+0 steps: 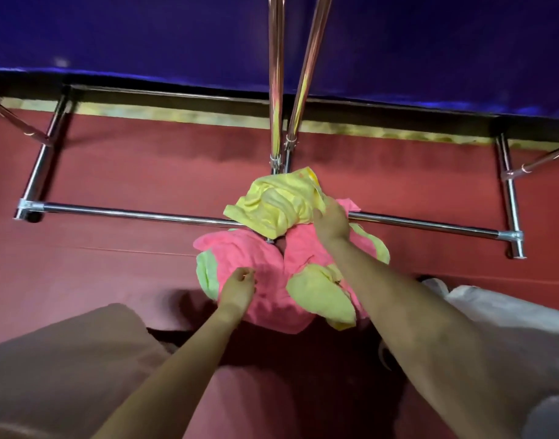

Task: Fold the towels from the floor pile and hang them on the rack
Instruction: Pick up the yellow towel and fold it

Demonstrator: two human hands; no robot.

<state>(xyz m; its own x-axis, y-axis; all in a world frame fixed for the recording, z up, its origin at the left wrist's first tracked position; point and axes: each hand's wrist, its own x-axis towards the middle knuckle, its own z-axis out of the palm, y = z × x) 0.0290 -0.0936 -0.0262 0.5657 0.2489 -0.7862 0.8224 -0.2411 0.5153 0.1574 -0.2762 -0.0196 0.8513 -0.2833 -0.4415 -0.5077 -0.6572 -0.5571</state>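
Reaching into the floor pile, the right hand [330, 224] lies on the yellow towel [279, 202] at about 12 o'clock of the heap, its fingers spread over the cloth's right edge; whether they pinch it I cannot tell. The left hand [238, 288] rests at 8 o'clock on the pink towel [265, 274], fingers loosely curled, with no fold plainly gripped.

The towel pile [290, 255] sits on the red floor [113, 264], draped across the low bar [129, 213] of the chrome rack [276, 74], whose uprights rise at 12 o'clock.

What could go wrong, as I judge it:
- The yellow towel overlaps the base bar, so lifting it could snag the cloth on the central joint.
- The towels are tangled, so pulling one may drag a neighbour up with it and scatter the heap.
- A tug against the bar could shift the light rack.
- A one-handed lift would leave the towel bunched and hard to fold square.

Counting from the head view:
- Two hands, both over the pile.
- One yellow towel on top.
- At least one pink towel; the pink mass may be two, as a dark gap splits it.
- Three pale green patches at 3, 5 and 9 o'clock; whether they are separate towels or parts of one I cannot tell.
- One rack, with two uprights meeting at the centre.
- No towel shows on the visible part of the rack, so hanging has likely not begun.
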